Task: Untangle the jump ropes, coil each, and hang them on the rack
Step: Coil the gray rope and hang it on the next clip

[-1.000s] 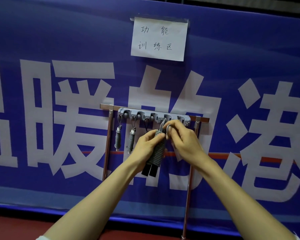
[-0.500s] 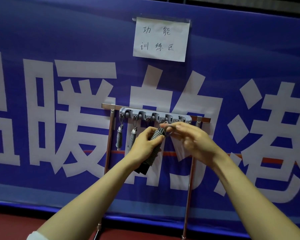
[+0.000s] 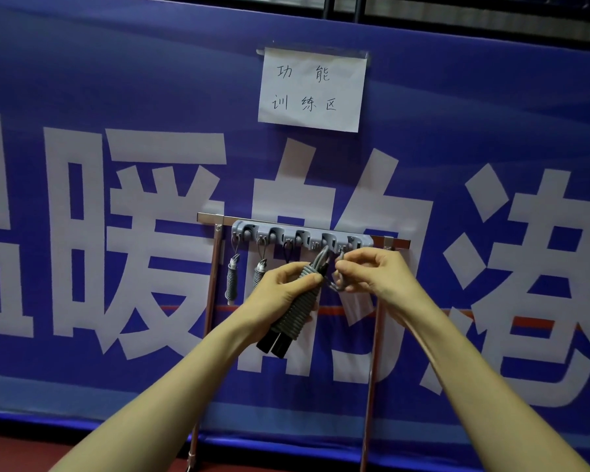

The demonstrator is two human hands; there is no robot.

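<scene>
Since half a second ago the right hand point(image 3: 382, 274) has changed its shape: its fingers were stretched out flat toward the other hand, now thumb and forefinger are pinching a grey loop point(image 3: 338, 284) of cord just right of the bundle. The left hand point(image 3: 283, 287) hasn't really gone anywhere, still wrapped round the upper part of the rope point(image 3: 297, 311)

That rope is wound into a tight grey bundle, tilted down and to the left, with its two black handles point(image 3: 273, 344) sticking out below the left palm. Another bit of cord runs up from the top of the bundle, between the two hands, to the rack point(image 3: 300, 233) right above the knuckles. Can't tell if it's actually over a hook or only touching one

Rack is a grey strip of hooks on a metal frame point(image 3: 215, 284). Off to the left of the left hand, the hung ropes point(image 3: 231, 281) dangle from the first two hooks, and a thin loop point(image 3: 288, 250) hangs from the third, just above the left knuckles, lower end hidden behind the hand

Behind it all is a blue banner point(image 3: 116, 80) with big white characters, and a paper sign point(image 3: 312, 90) is taped up well above both hands
</scene>
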